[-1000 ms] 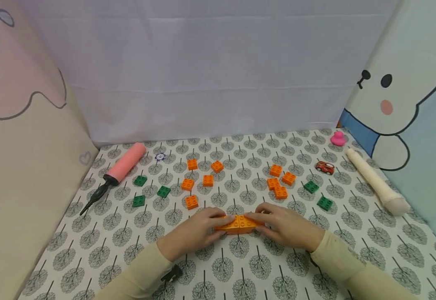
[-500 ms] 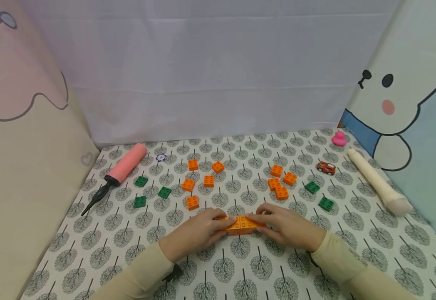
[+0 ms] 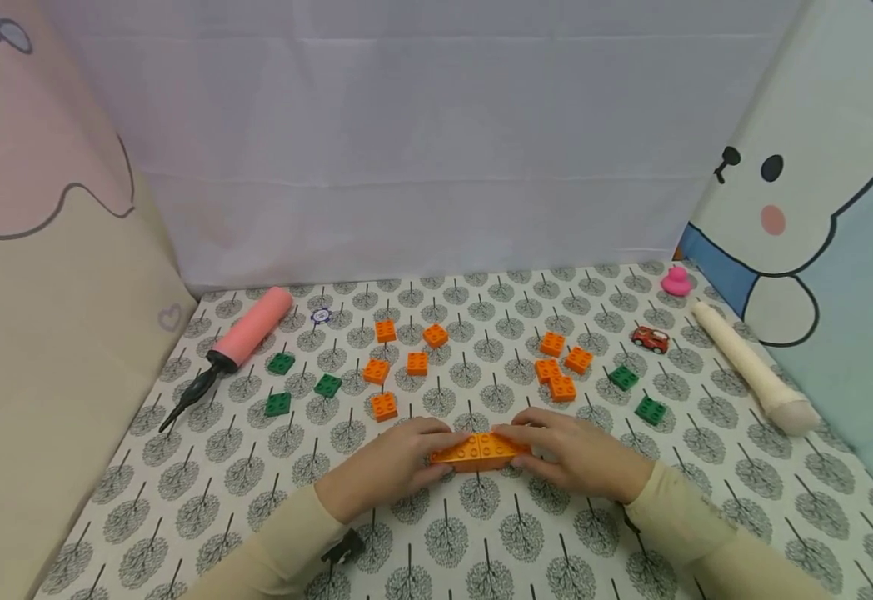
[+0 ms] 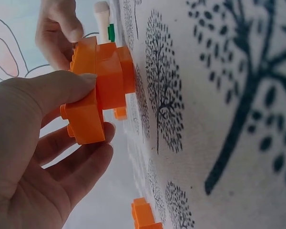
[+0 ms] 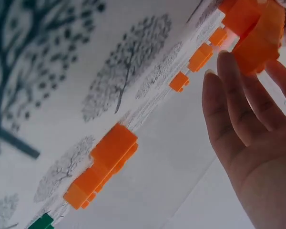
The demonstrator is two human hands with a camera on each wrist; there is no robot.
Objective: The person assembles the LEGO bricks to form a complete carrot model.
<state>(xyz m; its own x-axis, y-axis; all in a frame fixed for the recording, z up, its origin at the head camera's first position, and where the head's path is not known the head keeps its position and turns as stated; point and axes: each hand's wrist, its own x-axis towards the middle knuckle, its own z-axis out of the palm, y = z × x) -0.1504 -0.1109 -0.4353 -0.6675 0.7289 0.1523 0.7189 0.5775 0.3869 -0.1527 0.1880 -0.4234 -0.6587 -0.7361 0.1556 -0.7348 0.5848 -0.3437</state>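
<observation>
Both hands hold one stepped stack of orange toy building bricks (image 3: 479,451) low over the patterned cloth. Two bricks side by side form its top row, studs up, and narrower layers sit underneath, as the left wrist view shows (image 4: 109,76). My left hand (image 3: 393,467) pinches the left end, thumb on one side and fingers on the other. At the opposite end my right hand (image 3: 575,450) has a finger on top and the thumb at the near side. The right wrist view has its remaining fingers (image 5: 229,109) extended beside the stack.
Loose orange bricks lie beyond the hands, left (image 3: 384,407) and right (image 3: 562,387). Green bricks (image 3: 327,384) flank them. A pink-and-black pump (image 3: 256,327) is far left. On the right are a red toy car (image 3: 650,338), pink duck (image 3: 676,282) and cream stick (image 3: 751,362).
Both hands stay on the stack with barely any movement. The right fingers shift slightly along the right end, and more of its top shows now.
</observation>
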